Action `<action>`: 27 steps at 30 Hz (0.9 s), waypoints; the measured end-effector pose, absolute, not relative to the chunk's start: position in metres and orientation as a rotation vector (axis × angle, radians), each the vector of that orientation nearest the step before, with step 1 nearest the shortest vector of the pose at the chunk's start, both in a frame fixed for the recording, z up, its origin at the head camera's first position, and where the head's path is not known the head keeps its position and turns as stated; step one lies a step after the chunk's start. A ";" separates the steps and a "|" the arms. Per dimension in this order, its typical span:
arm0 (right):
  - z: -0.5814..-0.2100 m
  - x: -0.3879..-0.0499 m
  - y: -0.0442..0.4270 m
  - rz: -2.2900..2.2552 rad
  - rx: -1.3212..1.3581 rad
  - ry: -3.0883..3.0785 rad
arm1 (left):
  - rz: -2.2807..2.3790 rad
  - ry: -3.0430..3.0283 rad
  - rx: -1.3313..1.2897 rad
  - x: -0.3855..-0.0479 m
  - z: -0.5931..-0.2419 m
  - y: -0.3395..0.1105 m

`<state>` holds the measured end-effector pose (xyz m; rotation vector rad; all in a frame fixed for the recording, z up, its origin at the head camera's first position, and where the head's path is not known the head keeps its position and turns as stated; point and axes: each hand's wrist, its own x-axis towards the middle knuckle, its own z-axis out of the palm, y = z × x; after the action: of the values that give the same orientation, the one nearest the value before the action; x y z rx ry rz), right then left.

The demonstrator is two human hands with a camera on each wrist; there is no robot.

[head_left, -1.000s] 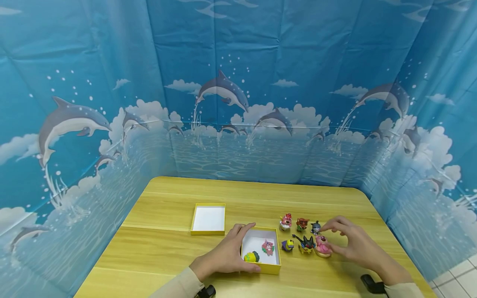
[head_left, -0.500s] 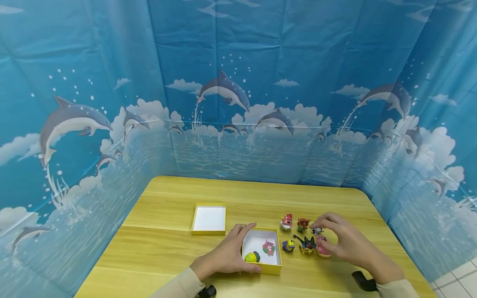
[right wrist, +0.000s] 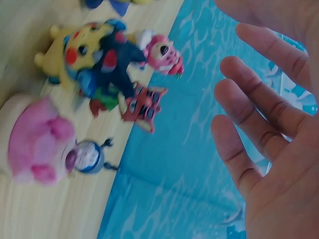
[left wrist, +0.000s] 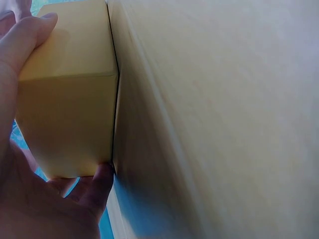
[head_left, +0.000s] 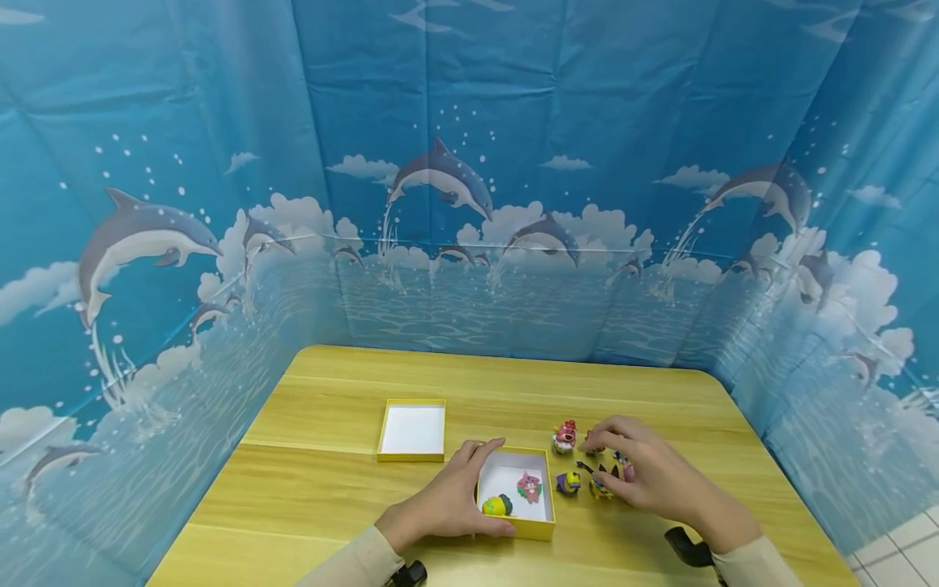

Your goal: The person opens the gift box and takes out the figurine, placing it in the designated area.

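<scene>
My left hand (head_left: pixel 447 497) grips a yellow box (head_left: pixel 534 530) with a white inside, thumb and fingers on opposite sides in the left wrist view. Inside lie a pink figurine (head_left: pixel 529 487) and a yellow-and-green one (head_left: pixel 499 505). My right hand (head_left: pixel 656 477), fingers spread and holding nothing, hovers over the figurines on the right. Near it in the right wrist view are a yellow figurine with a dark hood (right wrist: pixel 75 57), a fox figurine (right wrist: pixel 144 107), a pink bear figurine (right wrist: pixel 37 142) and a small grey figurine (right wrist: pixel 90 157). The head view partly hides these behind the hand.
A shallow yellow lid (head_left: pixel 412 430), white side up, lies behind and left of the box. A red-and-white bear figurine (head_left: pixel 564 437) and a purple-and-yellow one (head_left: pixel 568 483) stand right of the box. Dolphin-printed curtain (head_left: pixel 469 310) surrounds the wooden table (head_left: pixel 308 489).
My right hand has moved left across the figurines, from the pink bear and grey figurine toward the fox and dark-hooded ones. My left hand and the box have stayed put.
</scene>
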<state>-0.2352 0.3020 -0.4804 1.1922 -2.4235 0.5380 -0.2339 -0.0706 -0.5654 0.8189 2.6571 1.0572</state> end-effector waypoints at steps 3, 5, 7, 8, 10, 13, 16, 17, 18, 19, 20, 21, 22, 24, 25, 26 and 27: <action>-0.479 -0.235 0.293 0.521 1.202 -2.433 | 1.059 2.655 0.819 -0.234 -0.564 -0.071; -0.478 -0.235 0.286 0.518 1.216 -2.444 | 1.056 2.654 0.820 -0.235 -0.564 -0.071; -0.478 -0.235 0.280 0.520 1.236 -2.457 | 1.056 2.652 0.821 -0.235 -0.564 -0.071; -0.477 -0.236 0.277 0.523 1.248 -2.464 | 1.055 2.652 0.822 -0.235 -0.564 -0.071; -0.477 -0.236 0.271 0.527 1.269 -2.476 | 1.058 2.650 0.824 -0.235 -0.564 -0.071; -0.477 -0.236 0.261 0.527 1.283 -2.512 | 1.069 2.646 0.828 -0.235 -0.564 -0.071; -0.477 -0.236 0.252 0.513 1.287 -2.573 | 1.074 2.643 0.830 -0.234 -0.563 -0.072; -0.477 -0.236 0.249 0.509 1.290 -2.597 | 1.075 2.643 0.831 -0.234 -0.563 -0.072; -0.477 -0.236 0.246 0.508 1.297 -2.617 | 1.075 2.643 0.833 -0.234 -0.563 -0.072; -0.477 -0.236 0.243 0.507 1.303 -2.636 | 1.075 2.642 0.835 -0.233 -0.563 -0.072; -0.477 -0.236 0.241 0.507 1.311 -2.650 | 1.074 2.641 0.837 -0.233 -0.563 -0.072; -0.477 -0.236 0.238 0.515 1.321 -2.663 | 1.073 2.641 0.839 -0.233 -0.563 -0.072; -0.477 -0.236 0.236 0.522 1.330 -2.675 | 1.072 2.642 0.841 -0.233 -0.563 -0.072; -0.477 -0.237 0.231 0.526 1.346 -2.692 | 1.071 2.642 0.847 -0.233 -0.563 -0.071; -0.477 -0.238 0.229 0.527 1.355 -2.700 | 1.070 2.642 0.849 -0.232 -0.563 -0.071; -0.478 -0.239 0.227 0.524 1.366 -2.705 | 1.069 2.643 0.850 -0.232 -0.563 -0.071; -0.478 -0.240 0.224 0.522 1.377 -2.713 | 1.068 2.644 0.851 -0.232 -0.563 -0.071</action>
<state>-0.2398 0.2245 -0.4779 1.3767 -2.7131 0.5224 -0.2321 -0.0715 -0.5633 0.8511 2.6437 1.0676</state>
